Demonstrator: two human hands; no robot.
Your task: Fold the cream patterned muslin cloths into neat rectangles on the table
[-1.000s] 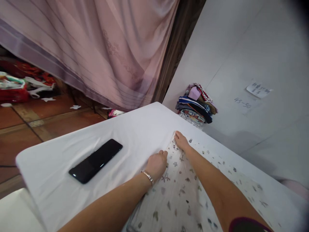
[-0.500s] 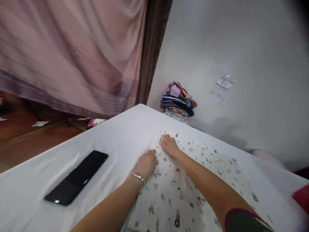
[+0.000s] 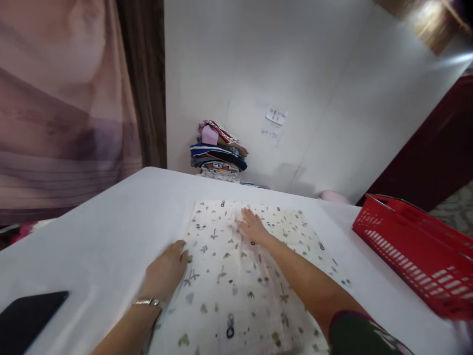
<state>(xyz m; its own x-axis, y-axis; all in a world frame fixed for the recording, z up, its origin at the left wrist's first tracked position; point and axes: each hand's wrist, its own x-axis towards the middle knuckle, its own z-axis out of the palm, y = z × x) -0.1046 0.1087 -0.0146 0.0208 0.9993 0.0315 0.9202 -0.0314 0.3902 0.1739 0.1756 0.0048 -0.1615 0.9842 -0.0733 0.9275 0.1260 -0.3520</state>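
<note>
A white cloth printed with small leaf-like and round figures [image 3: 221, 276] lies spread over the white-covered table [image 3: 111, 217]. At its left edge is my left hand [image 3: 168, 266], fingers curled in and closed on the border, a bracelet at the wrist. My right hand [image 3: 254, 227] rests flat on the upper middle of the cloth, fingers spread and slightly blurred. The cloth has soft wrinkles beside my right forearm, and its lower part runs out of view.
A dark phone [image 3: 33, 315] lies at the lower left. On the right stands a red plastic basket [image 3: 414, 246]. Folded fabrics [image 3: 219, 153] are piled beyond the far edge, against a white wall [image 3: 295, 64] with a paper note [image 3: 276, 116]. A pink curtain [image 3: 62, 98] hangs at left.
The view has swung right, bringing the red basket in. My right hand has slid rightward across the cloth, away from its upper left corner. My left hand stays at the left edge.
</note>
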